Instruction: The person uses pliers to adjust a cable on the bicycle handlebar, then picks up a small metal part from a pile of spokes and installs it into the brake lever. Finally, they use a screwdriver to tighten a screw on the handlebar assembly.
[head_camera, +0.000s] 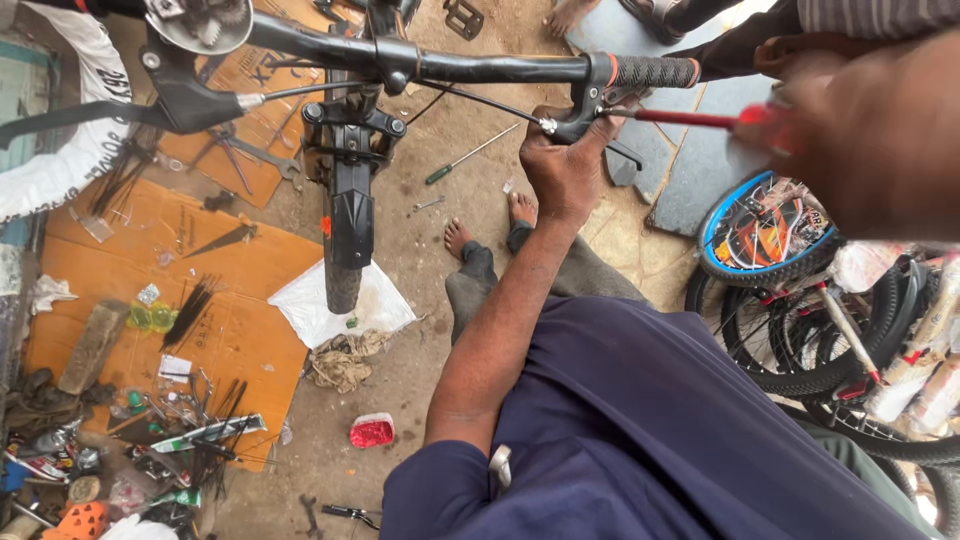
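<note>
A black bicycle handlebar (500, 68) runs across the top of the view, with a black rubber grip (655, 72) at its right end. My left hand (565, 170) reaches up from below and closes around the black brake lever (585, 118) under the bar. My right hand (870, 130), blurred and close to the camera at the right, holds a red-handled screwdriver (700, 119). Its tip points left at the lever clamp. Another person's arm (735, 45) in a striped sleeve reaches to the grip end.
The bike's black fork and front fender (347, 215) hang below the stem. Orange cardboard (240, 320) on the dirt floor holds spokes, wrenches and small parts. A green-handled screwdriver (470, 155) lies on the ground. Small bicycles and wheels (790, 290) stand at the right.
</note>
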